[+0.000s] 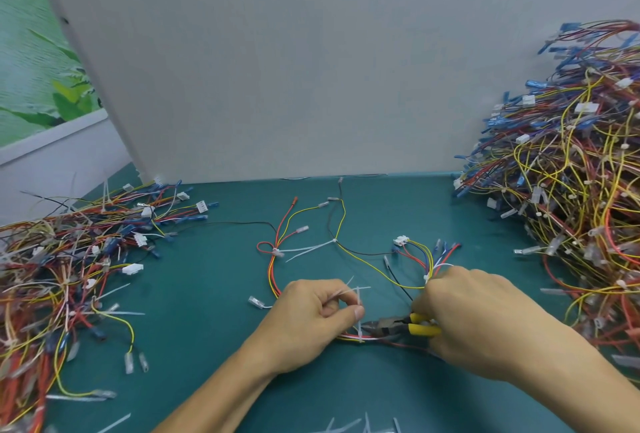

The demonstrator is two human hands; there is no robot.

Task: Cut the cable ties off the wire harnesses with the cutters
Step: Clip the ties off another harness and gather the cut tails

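Note:
One wire harness [341,224] of red, yellow, black and blue wires lies spread on the green mat. My left hand [311,315] pinches the tail of a white cable tie [359,301] that stands up from the bundle at the harness's near end. My right hand [474,315] grips the yellow-handled cutters [398,325]. Their dark jaws point left and sit right beside the tie's head at the wire bundle. Two more white ties [304,249] remain on the harness farther back.
A tall heap of harnesses [571,169] fills the right side. A flatter heap [69,259] lies on the left. Cut tie pieces [363,427] lie along the mat's near edge. A grey wall panel [311,69] stands behind the mat.

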